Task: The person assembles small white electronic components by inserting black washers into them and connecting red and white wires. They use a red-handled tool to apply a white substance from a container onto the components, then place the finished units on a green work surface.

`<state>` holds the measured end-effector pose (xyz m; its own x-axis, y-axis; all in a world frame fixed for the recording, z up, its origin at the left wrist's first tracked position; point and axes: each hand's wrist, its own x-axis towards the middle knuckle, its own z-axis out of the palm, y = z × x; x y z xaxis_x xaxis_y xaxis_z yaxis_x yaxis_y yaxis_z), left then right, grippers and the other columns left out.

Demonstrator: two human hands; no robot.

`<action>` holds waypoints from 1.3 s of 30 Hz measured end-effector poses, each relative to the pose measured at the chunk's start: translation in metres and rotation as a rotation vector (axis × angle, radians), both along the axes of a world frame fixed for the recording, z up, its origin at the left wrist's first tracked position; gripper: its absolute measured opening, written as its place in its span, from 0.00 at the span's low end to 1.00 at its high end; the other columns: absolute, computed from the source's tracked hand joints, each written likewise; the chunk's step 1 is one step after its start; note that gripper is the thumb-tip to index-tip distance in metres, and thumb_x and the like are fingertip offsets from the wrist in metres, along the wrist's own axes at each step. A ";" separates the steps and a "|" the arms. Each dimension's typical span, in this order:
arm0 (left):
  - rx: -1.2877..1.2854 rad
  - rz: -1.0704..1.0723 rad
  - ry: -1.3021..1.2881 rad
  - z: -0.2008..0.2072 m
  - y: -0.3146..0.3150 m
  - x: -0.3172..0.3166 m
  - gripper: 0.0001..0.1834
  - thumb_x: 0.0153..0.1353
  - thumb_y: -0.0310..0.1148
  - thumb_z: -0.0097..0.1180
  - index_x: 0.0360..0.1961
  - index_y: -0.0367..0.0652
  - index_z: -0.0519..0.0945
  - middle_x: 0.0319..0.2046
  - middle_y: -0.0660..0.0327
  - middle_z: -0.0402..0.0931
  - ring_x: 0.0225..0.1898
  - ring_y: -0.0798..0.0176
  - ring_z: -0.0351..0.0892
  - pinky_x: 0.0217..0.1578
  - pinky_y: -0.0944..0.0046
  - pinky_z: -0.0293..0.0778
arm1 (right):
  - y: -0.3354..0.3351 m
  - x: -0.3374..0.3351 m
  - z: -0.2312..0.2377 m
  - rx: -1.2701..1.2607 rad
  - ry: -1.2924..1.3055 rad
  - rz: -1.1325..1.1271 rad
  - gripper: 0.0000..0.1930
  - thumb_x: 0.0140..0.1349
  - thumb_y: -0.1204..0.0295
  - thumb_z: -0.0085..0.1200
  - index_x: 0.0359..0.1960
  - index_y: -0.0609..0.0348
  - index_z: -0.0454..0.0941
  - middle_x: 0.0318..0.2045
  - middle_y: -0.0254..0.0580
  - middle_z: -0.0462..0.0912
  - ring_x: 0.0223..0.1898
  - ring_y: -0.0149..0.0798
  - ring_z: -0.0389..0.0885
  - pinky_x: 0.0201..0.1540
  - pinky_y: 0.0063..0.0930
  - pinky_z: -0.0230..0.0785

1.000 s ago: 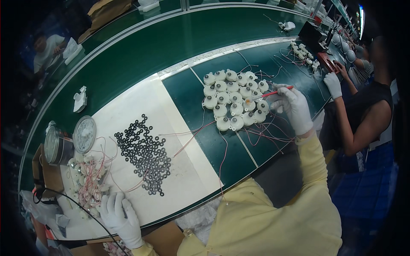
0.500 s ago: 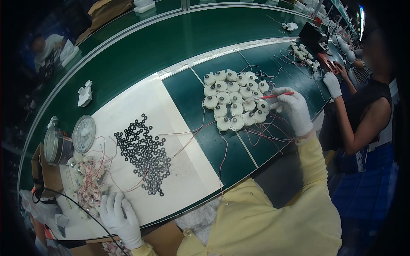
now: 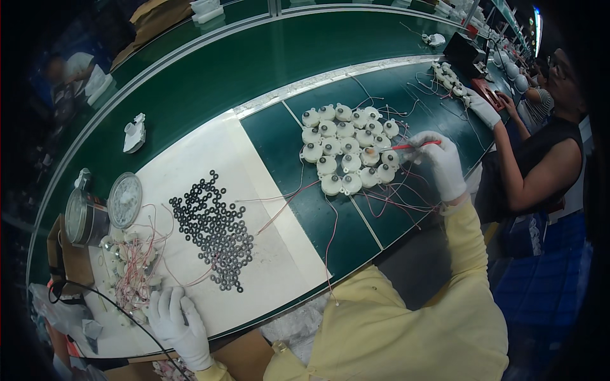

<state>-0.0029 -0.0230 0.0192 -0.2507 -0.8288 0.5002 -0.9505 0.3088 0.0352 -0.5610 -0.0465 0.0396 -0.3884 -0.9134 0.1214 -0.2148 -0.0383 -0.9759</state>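
My right hand (image 3: 437, 162), in a white glove, pinches a thin red-handled brush (image 3: 406, 146). The brush's pale tip reaches over a cluster of round cream motors (image 3: 346, 146) with dark shafts pointing up, meeting one at the cluster's right side. Red and white leads trail from the motors across the green table. At the lower left my left hand (image 3: 178, 324), also gloved, lies with its fingers stretched out and holds nothing. It rests on the white sheet (image 3: 279, 235) beside a tangled heap of wired parts (image 3: 132, 267). Several small black rings (image 3: 213, 228) are spread on that sheet.
An open can (image 3: 86, 219) and a round lid (image 3: 125, 200) stand near a cardboard box (image 3: 67, 260) at left. A black cable (image 3: 105, 297) runs past my left hand. White plastic housings (image 3: 134, 134) sit on the green belt. At right a co-worker's gloved hand (image 3: 484, 109) reaches toward more motors (image 3: 448, 77).
The brush tip has shifted slightly, and my right hand stays over the same spot. A white housing on the belt slid rightward. The co-worker's gloved hand moved up toward the far motors.
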 end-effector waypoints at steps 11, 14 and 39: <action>0.003 -0.009 0.002 0.000 -0.001 0.000 0.08 0.64 0.26 0.57 0.43 0.37 0.83 0.44 0.50 0.82 0.53 0.38 0.77 0.56 0.40 0.70 | -0.007 0.015 0.006 -0.017 -0.051 -0.011 0.13 0.65 0.79 0.45 0.44 0.66 0.83 0.38 0.43 0.89 0.36 0.33 0.90 0.36 0.20 0.75; -0.001 -0.003 -0.004 -0.001 0.000 0.000 0.08 0.64 0.25 0.57 0.43 0.37 0.83 0.45 0.50 0.82 0.53 0.38 0.77 0.56 0.40 0.70 | -0.009 0.014 0.008 0.025 -0.079 -0.031 0.14 0.64 0.79 0.45 0.45 0.67 0.82 0.38 0.44 0.89 0.36 0.33 0.90 0.35 0.19 0.75; 0.007 0.010 -0.009 0.001 0.000 -0.001 0.09 0.63 0.26 0.57 0.43 0.37 0.84 0.45 0.51 0.82 0.53 0.39 0.77 0.56 0.42 0.70 | -0.003 0.007 0.010 -0.013 -0.088 -0.097 0.14 0.61 0.79 0.46 0.43 0.67 0.83 0.37 0.45 0.88 0.34 0.33 0.89 0.34 0.20 0.75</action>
